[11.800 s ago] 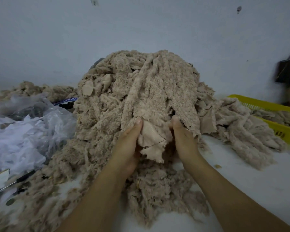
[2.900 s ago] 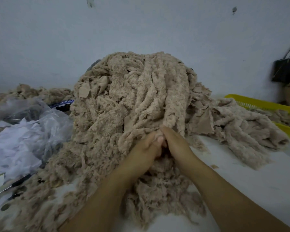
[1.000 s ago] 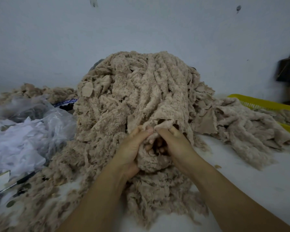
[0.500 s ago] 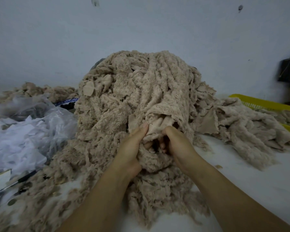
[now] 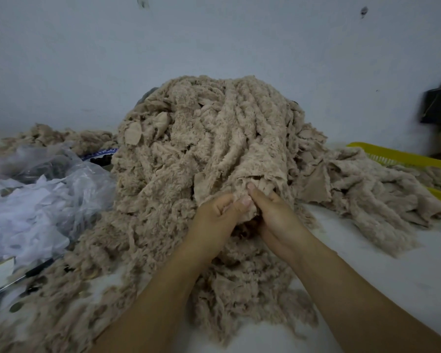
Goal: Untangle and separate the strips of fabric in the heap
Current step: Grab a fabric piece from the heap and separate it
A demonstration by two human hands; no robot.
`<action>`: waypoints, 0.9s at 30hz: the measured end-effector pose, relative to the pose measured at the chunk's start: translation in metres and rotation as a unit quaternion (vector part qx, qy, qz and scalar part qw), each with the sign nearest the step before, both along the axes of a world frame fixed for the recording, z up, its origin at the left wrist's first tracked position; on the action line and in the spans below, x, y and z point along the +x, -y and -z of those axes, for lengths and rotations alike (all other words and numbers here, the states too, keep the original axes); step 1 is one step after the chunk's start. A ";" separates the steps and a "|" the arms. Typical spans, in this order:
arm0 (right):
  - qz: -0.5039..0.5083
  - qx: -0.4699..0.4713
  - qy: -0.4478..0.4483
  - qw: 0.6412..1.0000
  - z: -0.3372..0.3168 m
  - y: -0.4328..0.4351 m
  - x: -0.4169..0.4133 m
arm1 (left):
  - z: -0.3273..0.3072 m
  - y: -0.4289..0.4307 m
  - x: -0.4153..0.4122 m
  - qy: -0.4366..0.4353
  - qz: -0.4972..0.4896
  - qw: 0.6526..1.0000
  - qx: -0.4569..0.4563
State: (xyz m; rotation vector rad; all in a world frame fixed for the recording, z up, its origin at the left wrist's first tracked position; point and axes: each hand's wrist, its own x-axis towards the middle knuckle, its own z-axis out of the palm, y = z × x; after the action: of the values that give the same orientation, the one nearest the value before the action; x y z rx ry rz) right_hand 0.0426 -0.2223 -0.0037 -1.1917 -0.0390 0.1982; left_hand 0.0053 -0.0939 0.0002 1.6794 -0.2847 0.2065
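Drawn closer, our left hand (image 5: 218, 219) and right hand (image 5: 278, 220) pinch a fuzzy beige fabric strip (image 5: 248, 212); next we should tease it free.

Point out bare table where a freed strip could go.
Best: the white table right of the right hand, bordered by the spill of strips toward the yellow basket and the near edge. A small gap shows between the forearms. Crowded: the left side, under loose fluff and the plastic bag; the heap fills the middle.
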 end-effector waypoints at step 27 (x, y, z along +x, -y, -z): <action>0.107 0.068 -0.041 0.991 0.000 0.009 0.005 | -0.005 -0.031 0.016 -0.128 -0.069 0.855 -0.497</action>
State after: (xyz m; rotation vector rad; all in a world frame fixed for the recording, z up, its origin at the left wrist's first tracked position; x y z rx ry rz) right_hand 0.0480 -0.2309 -0.0033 -1.0432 0.1453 0.0549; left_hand 0.0210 -0.0626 0.0055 0.6703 0.1487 0.1845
